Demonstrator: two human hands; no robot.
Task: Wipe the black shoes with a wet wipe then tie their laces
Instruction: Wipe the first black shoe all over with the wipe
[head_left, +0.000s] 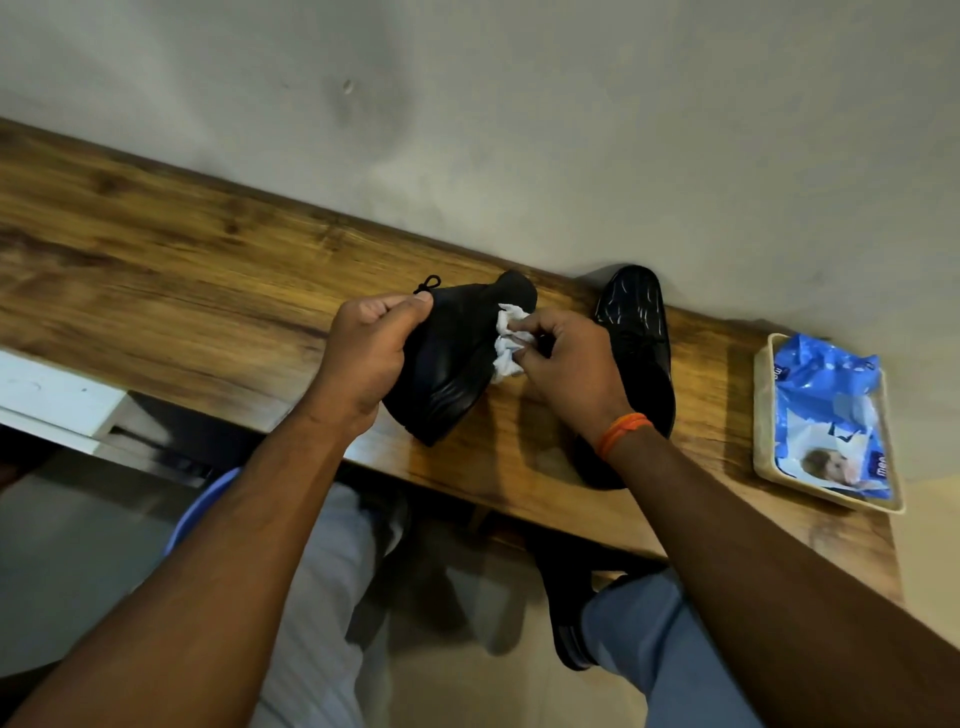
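I'm partway through the wiping, I'd say: my left hand (370, 349) grips one black shoe (452, 364) tipped up off the desk (156, 249), while my right hand (563, 364) pinches a crumpled wet wipe (508, 340) against its side. Its leather looks dull, and a loose lace end (429, 284) pokes out at the top, so tying is still ahead. The second shoe (640, 332) sits just right of the held shoe, glossy, its laces hidden behind my wrist. The wipes packet (828, 415) lies in a tray (763, 415) farther right.
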